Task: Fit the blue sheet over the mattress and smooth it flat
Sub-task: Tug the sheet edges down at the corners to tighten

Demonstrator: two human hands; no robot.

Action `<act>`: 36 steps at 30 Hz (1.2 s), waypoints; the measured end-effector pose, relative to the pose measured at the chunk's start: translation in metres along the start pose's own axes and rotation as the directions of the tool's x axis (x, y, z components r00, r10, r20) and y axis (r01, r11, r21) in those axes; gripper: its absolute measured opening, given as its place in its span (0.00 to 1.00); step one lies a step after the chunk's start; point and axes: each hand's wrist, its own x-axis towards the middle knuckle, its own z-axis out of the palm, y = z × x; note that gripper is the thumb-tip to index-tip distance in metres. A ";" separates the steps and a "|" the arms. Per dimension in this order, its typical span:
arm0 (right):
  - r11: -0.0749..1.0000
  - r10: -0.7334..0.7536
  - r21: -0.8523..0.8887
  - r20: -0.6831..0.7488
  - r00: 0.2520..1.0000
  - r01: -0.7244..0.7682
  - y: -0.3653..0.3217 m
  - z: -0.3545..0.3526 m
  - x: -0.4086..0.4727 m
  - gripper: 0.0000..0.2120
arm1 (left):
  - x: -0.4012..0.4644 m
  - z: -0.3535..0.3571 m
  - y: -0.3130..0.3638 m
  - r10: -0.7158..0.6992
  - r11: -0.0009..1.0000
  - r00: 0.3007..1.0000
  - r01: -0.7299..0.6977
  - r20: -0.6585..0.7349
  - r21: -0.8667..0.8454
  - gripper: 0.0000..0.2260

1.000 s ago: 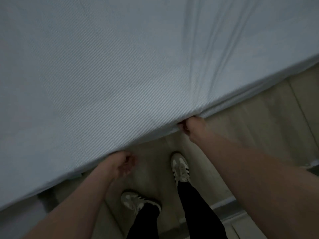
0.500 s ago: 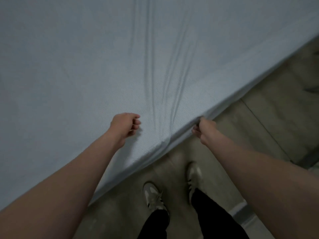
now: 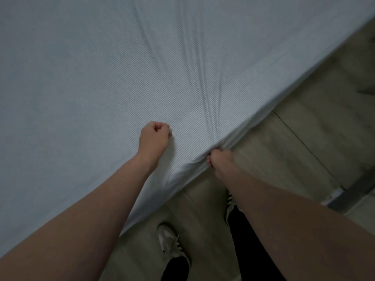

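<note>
The pale blue sheet (image 3: 101, 67) covers the mattress and fills the upper left of the view. Its near edge runs diagonally from lower left to upper right. My right hand (image 3: 220, 159) pinches the sheet at that edge, and several creases fan out from the grip up across the top. My left hand (image 3: 155, 136) is over the sheet's top just left of the creases, fingers curled into a fist with nothing visibly held.
Beige tiled floor (image 3: 304, 138) lies to the right of the bed. My feet in pale sneakers (image 3: 171, 246) stand close to the bed's side. A dark threshold strip (image 3: 353, 193) crosses the floor at the right.
My left hand left the sheet's lower edge and came up onto the top of the mattress. My right hand kept its pinch on the edge. The view swung so the bed edge runs more steeply.
</note>
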 end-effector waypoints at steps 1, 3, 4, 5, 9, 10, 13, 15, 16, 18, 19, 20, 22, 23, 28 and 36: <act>1.000 0.023 -0.020 0.015 1.000 -0.023 0.002 0.001 0.010 0.06 | 0.005 0.009 0.003 0.034 0.999 0.999 -0.033 -0.029 0.039 0.05; 0.999 0.038 -0.035 0.056 0.998 -0.036 0.005 0.002 0.030 0.09 | 0.018 0.028 0.009 0.097 0.989 0.992 -0.088 -0.076 0.115 0.05; 0.999 0.036 -0.038 0.076 0.996 -0.033 0.007 0.004 0.036 0.10 | 0.025 0.036 0.010 0.141 0.979 0.986 -0.126 -0.087 0.157 0.05; 0.999 0.029 -0.047 0.093 0.995 -0.024 0.007 0.005 0.039 0.11 | 0.030 0.040 0.011 0.189 0.963 0.978 -0.168 -0.084 0.212 0.05; 0.996 0.073 -0.057 0.158 0.985 -0.065 0.000 0.000 0.053 0.10 | 0.043 0.073 0.016 0.286 0.874 0.958 -0.247 -0.033 0.419 0.09; 0.997 0.076 -0.029 0.154 0.985 -0.072 -0.005 -0.006 0.056 0.09 | 0.043 0.080 0.019 0.295 0.862 0.955 -0.256 -0.023 0.439 0.09; 0.985 0.030 0.169 0.092 0.995 -0.045 -0.029 -0.034 0.072 0.10 | 0.044 0.101 0.035 0.293 0.849 0.956 -0.263 0.005 0.457 0.08; 0.958 -0.008 0.288 0.066 0.998 -0.011 -0.049 -0.056 0.078 0.10 | 0.045 0.114 0.046 0.276 0.851 0.961 -0.254 0.021 0.459 0.09; 0.937 -0.021 0.348 0.076 0.997 -0.007 -0.058 -0.066 0.080 0.10 | 0.046 0.119 0.051 0.271 0.851 0.962 -0.252 0.027 0.461 0.09; 0.942 -0.081 0.332 0.100 0.992 0.043 -0.070 -0.079 0.081 0.09 | 0.049 0.129 0.060 0.266 0.845 0.963 -0.252 0.039 0.471 0.08; 0.956 -0.107 0.283 0.109 0.988 0.072 -0.073 -0.081 0.081 0.10 | 0.050 0.133 0.063 0.261 0.844 0.964 -0.251 0.046 0.474 0.08; 0.964 -0.127 0.248 0.114 0.985 0.095 -0.078 -0.085 0.084 0.10 | 0.052 0.139 0.069 0.258 0.845 0.965 -0.253 0.055 0.472 0.08; 0.974 -0.138 0.194 0.115 0.984 0.113 -0.082 -0.085 0.087 0.10 | 0.055 0.145 0.073 0.259 0.844 0.964 -0.257 0.060 0.471 0.08; 0.979 -0.132 0.171 0.100 0.986 0.114 -0.083 -0.086 0.090 0.10 | 0.058 0.149 0.075 0.266 0.840 0.962 -0.265 0.065 0.473 0.09; 0.995 -0.041 0.098 0.042 0.998 0.036 -0.078 -0.085 0.118 0.08 | 0.072 0.163 0.080 0.325 0.823 0.943 -0.317 0.068 0.470 0.08; 0.974 0.141 0.164 0.102 0.985 -0.156 -0.107 -0.097 0.162 0.11 | 0.082 0.199 0.093 0.389 0.758 0.916 -0.381 0.102 0.529 0.08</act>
